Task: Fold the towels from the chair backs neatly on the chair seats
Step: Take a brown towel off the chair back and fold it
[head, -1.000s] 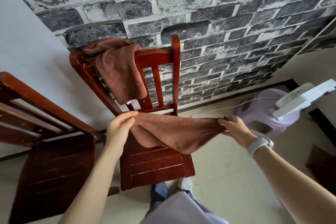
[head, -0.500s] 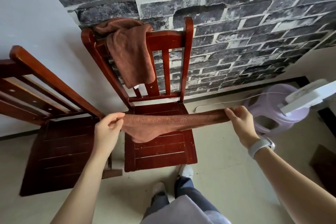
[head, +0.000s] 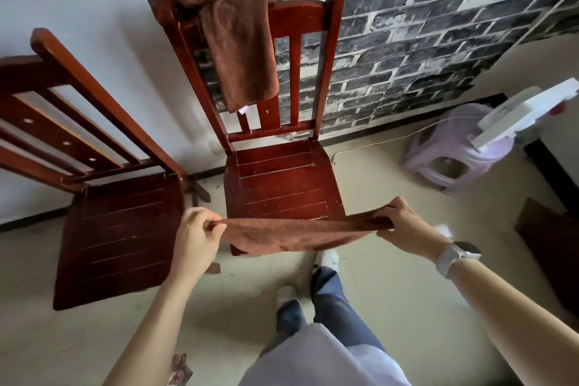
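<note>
**Towel stretched at seat's front edge**

Brick wall (head: pixel 438 25) behind, pale floor (head: pixel 376 191) open to the right of the chair (head: pixel 282 178). Left hand (head: pixel 195 240) and right hand (head: pixel 404 226) each pinch one end of a brown towel (head: pixel 297 233), held taut in the air across the seat's front edge; its middle sags and hides that edge. Seat bare behind it. Second towel (head: pixel 241 50) hangs bunched over the chair back. Second chair (head: pixel 119 229) just beside on the left, cut off by frame. Stool (head: pixel 454 160) well apart on the right, partly hidden by a white appliance (head: pixel 526 113).
</note>
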